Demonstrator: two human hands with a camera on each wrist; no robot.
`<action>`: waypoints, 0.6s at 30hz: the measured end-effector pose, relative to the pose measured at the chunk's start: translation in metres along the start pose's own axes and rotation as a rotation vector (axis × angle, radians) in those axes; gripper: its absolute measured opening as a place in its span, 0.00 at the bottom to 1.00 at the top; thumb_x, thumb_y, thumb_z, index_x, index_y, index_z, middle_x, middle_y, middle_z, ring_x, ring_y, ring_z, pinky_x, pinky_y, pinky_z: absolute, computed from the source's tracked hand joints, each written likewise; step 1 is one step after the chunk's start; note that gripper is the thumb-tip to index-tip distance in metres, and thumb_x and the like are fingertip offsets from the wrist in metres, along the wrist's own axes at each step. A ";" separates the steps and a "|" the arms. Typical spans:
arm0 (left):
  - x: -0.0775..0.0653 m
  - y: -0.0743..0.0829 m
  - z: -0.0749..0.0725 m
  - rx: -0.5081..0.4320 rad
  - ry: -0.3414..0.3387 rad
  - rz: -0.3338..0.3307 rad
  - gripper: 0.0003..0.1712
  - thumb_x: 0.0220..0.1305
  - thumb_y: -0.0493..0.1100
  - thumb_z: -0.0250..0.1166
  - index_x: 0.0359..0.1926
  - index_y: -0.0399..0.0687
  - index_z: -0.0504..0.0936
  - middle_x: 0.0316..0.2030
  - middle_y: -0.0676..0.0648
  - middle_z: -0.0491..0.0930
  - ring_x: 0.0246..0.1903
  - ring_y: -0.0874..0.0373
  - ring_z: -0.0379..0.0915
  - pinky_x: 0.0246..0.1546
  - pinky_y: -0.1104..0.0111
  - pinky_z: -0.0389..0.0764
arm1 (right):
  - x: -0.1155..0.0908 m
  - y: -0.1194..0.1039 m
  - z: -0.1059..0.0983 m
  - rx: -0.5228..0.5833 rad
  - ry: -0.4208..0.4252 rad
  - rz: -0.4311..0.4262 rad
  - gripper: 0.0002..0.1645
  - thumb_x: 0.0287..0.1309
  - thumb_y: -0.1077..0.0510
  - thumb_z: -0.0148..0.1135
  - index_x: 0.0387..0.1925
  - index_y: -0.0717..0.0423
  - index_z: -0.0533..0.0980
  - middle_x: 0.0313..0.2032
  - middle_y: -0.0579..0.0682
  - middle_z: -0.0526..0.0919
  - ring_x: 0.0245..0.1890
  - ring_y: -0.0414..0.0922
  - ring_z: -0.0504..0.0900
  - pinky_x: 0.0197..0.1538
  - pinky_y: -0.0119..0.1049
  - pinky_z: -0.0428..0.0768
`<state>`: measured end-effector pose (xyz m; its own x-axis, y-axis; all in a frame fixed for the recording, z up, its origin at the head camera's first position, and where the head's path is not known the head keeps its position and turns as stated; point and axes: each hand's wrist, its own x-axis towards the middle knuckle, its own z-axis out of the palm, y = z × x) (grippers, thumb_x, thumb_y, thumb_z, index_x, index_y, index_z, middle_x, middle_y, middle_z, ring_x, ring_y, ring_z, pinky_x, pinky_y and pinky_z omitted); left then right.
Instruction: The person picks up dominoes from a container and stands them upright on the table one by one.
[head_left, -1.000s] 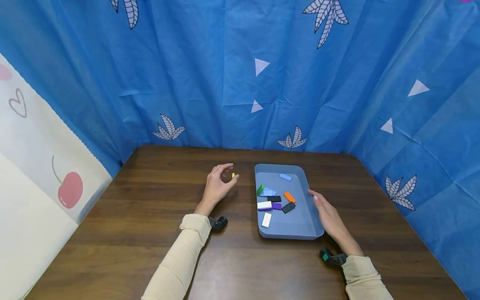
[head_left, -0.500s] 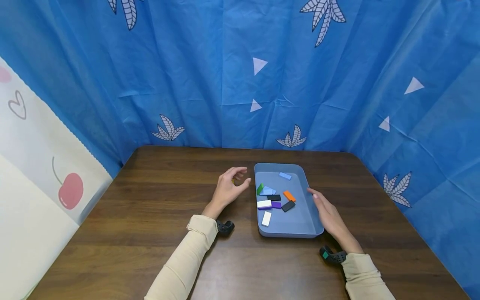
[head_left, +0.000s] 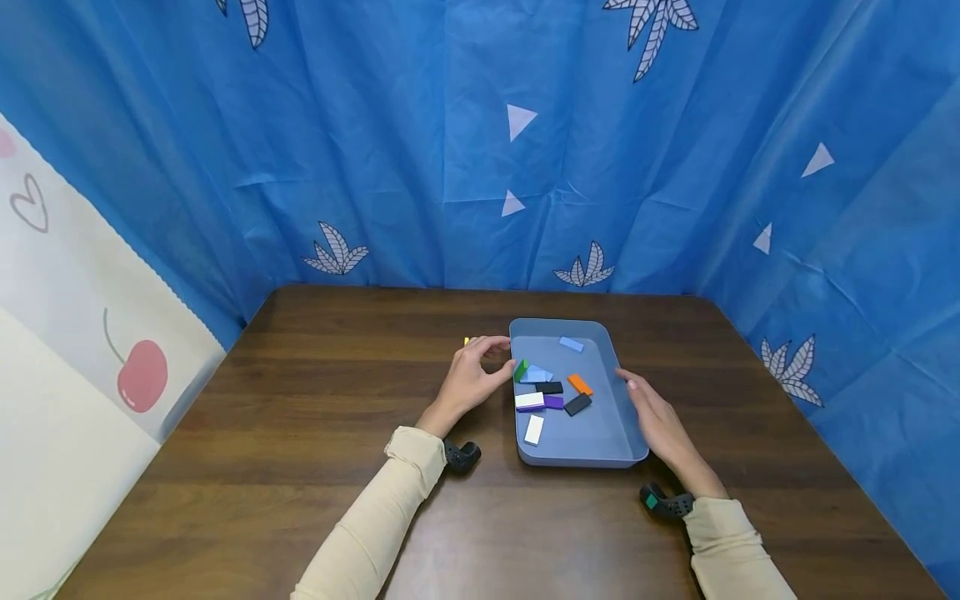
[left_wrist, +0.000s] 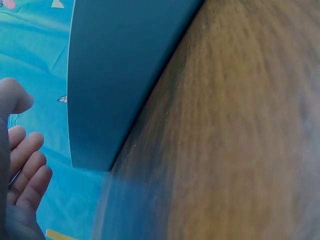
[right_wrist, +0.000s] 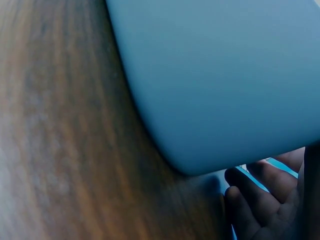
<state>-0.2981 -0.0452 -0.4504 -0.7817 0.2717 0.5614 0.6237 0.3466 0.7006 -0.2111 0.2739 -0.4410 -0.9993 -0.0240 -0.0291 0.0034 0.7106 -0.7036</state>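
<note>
At the left rim of a blue-grey plastic tray [head_left: 581, 460] is my left hand [head_left: 471, 375], its thumb and fingers curved apart with nothing between them. Just inside the rim, beside its fingertips, a green block [head_left: 521, 371] stands on edge. A yellow block [head_left: 467, 340] shows partly behind this hand, and its edge appears low in the left wrist view. My right hand [head_left: 662, 423] lies along the tray's right side, fingers extended and fingertips at the rim. In the right wrist view its fingers [right_wrist: 260, 192] are partly hidden behind the tray wall.
Inside the tray lie flat blocks: a light blue one [head_left: 572, 343], an orange one [head_left: 580, 384], a black one [head_left: 577, 404], a white one [head_left: 534, 430] and several overlapping at the left. The brown wooden table [head_left: 300, 375] meets blue curtains [head_left: 480, 167] behind.
My left hand has moved right, from around the yellow block to the tray's left rim beside the green block. The right hand stays at the right rim. The head view shifts slightly.
</note>
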 end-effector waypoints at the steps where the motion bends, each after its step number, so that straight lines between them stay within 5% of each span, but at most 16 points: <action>1: 0.000 0.000 0.000 0.003 -0.003 -0.001 0.21 0.61 0.40 0.74 0.54 0.40 0.84 0.45 0.43 0.87 0.46 0.52 0.82 0.50 0.61 0.83 | 0.000 0.000 0.000 0.000 -0.001 0.001 0.43 0.80 0.34 0.24 0.80 0.56 0.55 0.79 0.65 0.53 0.77 0.69 0.53 0.74 0.70 0.53; 18: 0.000 0.005 0.007 0.041 -0.096 -0.021 0.24 0.63 0.39 0.73 0.60 0.38 0.82 0.51 0.44 0.87 0.51 0.51 0.80 0.55 0.61 0.83 | 0.001 0.001 -0.002 0.004 -0.011 -0.008 0.43 0.80 0.33 0.24 0.80 0.56 0.54 0.79 0.65 0.53 0.77 0.69 0.52 0.74 0.71 0.53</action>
<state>-0.2946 -0.0369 -0.4502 -0.7924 0.3480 0.5010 0.6082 0.3888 0.6920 -0.2119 0.2762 -0.4401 -0.9988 -0.0371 -0.0311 -0.0043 0.7077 -0.7065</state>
